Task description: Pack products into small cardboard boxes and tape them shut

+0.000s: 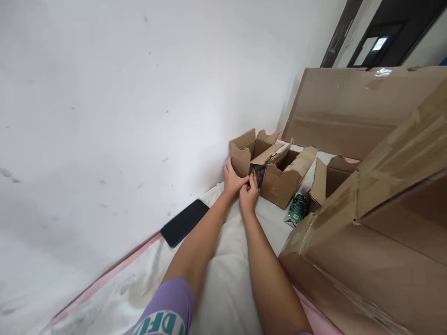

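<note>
My left hand (pixel 233 182) is at the near end of a small open cardboard box (pixel 240 160) by the wall. Its fingers wrap the box's left side and its thumb lies across the front. My right hand (pixel 249 196) is closed beside the left thumb, with its fingers pinched near the box's right corner. A small blue-green spot shows at these fingertips; what they hold is too small to make out. A dark item (pixel 260 177) sits just beyond, in the gap beside a second open cardboard box (pixel 279 185).
A third open box (pixel 318 184) stands to the right, with a green-and-black packet (pixel 298 209) before it. Large cardboard (pixel 349 107) rises behind, and a big carton (pixel 331 260) fills the right. A dark phone-like slab (pixel 185 222) lies by the white wall (pixel 104 116).
</note>
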`<act>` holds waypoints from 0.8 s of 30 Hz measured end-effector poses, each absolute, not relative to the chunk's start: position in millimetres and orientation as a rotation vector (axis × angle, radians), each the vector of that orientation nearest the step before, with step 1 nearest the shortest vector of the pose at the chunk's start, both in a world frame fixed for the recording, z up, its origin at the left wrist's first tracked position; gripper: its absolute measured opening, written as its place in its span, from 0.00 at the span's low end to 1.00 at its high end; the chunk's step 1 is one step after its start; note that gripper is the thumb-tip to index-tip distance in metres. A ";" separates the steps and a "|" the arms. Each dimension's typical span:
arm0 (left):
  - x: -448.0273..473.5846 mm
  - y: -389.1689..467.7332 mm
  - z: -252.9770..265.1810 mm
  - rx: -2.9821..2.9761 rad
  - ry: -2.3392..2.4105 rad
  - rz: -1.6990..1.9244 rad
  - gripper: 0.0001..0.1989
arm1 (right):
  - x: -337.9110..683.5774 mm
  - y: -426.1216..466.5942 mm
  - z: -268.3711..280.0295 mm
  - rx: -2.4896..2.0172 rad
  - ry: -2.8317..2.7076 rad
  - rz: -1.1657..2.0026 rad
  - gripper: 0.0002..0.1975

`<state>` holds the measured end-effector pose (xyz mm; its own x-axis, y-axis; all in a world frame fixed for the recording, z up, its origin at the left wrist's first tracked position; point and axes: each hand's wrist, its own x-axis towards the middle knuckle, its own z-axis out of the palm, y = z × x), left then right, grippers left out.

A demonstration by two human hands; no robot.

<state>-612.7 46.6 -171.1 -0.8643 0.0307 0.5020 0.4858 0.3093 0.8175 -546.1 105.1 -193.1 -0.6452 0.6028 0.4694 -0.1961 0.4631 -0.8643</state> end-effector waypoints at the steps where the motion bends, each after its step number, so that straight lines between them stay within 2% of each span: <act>1: -611.7 43.0 -167.2 -0.473 -2.183 -1.582 0.61 | -546.3 102.2 -190.2 -0.292 -1.919 1.274 0.34; 5: -602.9 11.2 -140.6 -0.543 -2.097 -1.713 0.56 | -538.9 76.1 -159.9 -0.141 -1.879 1.308 0.34; 9: -586.9 -44.2 -110.6 -0.508 -2.051 -2.047 0.48 | -509.1 25.4 -105.9 0.056 -1.887 1.336 0.34; 11: -571.6 -74.6 -100.4 -0.507 -2.043 -2.095 0.44 | -484.3 -3.2 -80.3 0.151 -1.918 1.334 0.35; 15: -517.4 -118.2 -106.5 -0.462 -2.030 -2.081 0.42 | -424.4 -51.8 -60.0 0.143 -1.972 1.582 0.43; 17: -480.7 -126.0 -123.4 -0.403 -2.048 -2.051 0.36 | -388.1 -67.0 -67.2 0.026 -1.933 1.741 0.43; 19: -443.2 -126.3 -143.5 -0.365 -2.077 -2.057 0.27 | -344.4 -72.5 -79.6 -0.086 -1.951 1.803 0.39; 21: -411.5 -122.7 -160.9 -0.370 -2.095 -2.105 0.21 | -294.9 -66.1 -90.0 -0.126 -2.084 1.725 0.31; 24: -384.4 -116.9 -176.7 -0.403 -2.104 -2.154 0.19 | -227.8 -35.8 -96.7 -0.078 -2.247 1.259 0.17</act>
